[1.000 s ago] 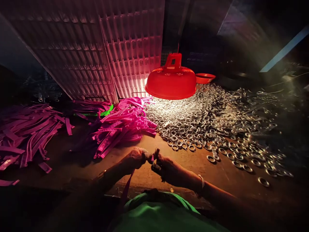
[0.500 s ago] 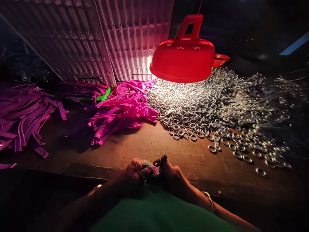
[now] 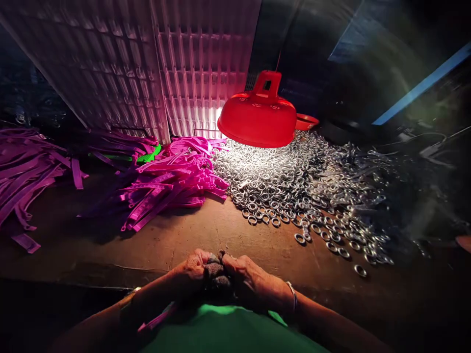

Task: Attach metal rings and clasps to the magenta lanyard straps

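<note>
Close together at the front edge of the table, my left hand (image 3: 198, 268) and my right hand (image 3: 246, 277) meet with their fingers curled. Dark grey cloth wraps some of the fingers. From under my left wrist trails a pink strap (image 3: 159, 317), which my left hand grips; its other end is hidden in the hands. My right fingers are pinched against the left ones, and what lies in them cannot be made out. Beyond my hands lie a heap of pink straps (image 3: 165, 189) and a large pile of metal rings (image 3: 272, 181).
A red lamp (image 3: 257, 120) hangs low over the rings. Another heap of pink straps (image 3: 25, 171) lies at the left. Behind stand ribbed pale panels (image 3: 206, 63), with a green piece (image 3: 150, 154) at their foot. One loose ring (image 3: 360, 270) lies apart at the right.
My hands have drawn tightly together, and the pink bit between them is now hidden. A strap end now shows below my left forearm. The view has turned to the right and upward.
</note>
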A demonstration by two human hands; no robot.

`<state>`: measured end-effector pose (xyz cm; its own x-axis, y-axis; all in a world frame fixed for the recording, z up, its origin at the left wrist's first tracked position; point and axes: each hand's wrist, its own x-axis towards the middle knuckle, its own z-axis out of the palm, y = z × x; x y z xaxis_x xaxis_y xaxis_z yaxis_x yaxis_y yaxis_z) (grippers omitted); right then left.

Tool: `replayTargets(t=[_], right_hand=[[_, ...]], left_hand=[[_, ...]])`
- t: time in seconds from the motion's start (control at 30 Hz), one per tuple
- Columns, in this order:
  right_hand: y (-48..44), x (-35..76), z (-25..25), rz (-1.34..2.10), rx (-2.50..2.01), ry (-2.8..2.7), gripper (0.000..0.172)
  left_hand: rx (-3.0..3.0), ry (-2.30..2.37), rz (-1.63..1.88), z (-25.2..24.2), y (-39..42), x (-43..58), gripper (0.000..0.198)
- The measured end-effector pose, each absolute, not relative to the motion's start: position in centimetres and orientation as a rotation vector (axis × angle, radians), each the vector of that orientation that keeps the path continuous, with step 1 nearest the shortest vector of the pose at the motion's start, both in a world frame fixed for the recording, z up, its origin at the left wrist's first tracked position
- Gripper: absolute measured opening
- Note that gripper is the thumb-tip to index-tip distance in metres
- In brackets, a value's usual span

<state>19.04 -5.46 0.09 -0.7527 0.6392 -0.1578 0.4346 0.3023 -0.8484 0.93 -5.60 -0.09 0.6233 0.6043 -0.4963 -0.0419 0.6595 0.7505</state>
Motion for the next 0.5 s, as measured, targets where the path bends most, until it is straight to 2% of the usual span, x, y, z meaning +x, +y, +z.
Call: replayTargets(t=[0.2,0.33,0.4,0.5], right_hand=[[-4.1,23.6,-2.7,1.011,-1.129,-2.477,0.018],[-2.4,25.1,-3.2,0.691,-1.136,-2.616,0.017],[-0.4,25.0,-2.9,0.496,-1.202,-2.563,0.013],[4.3,24.3,-2.4,0.179,-1.366,-2.414,0.027]], left_hand=[[1.382,1.227,0.305,-2.8,-3.7,-2.9,0.016],[1.6,1.38,0.266,-3.8,-4.7,-5.0,0.014],[1.637,1.456,0.362,-3.5,-4.6,-5.5,0.013],[1.699,1.619,0.749,-2.2,-2.4,-6.8,0.015]])
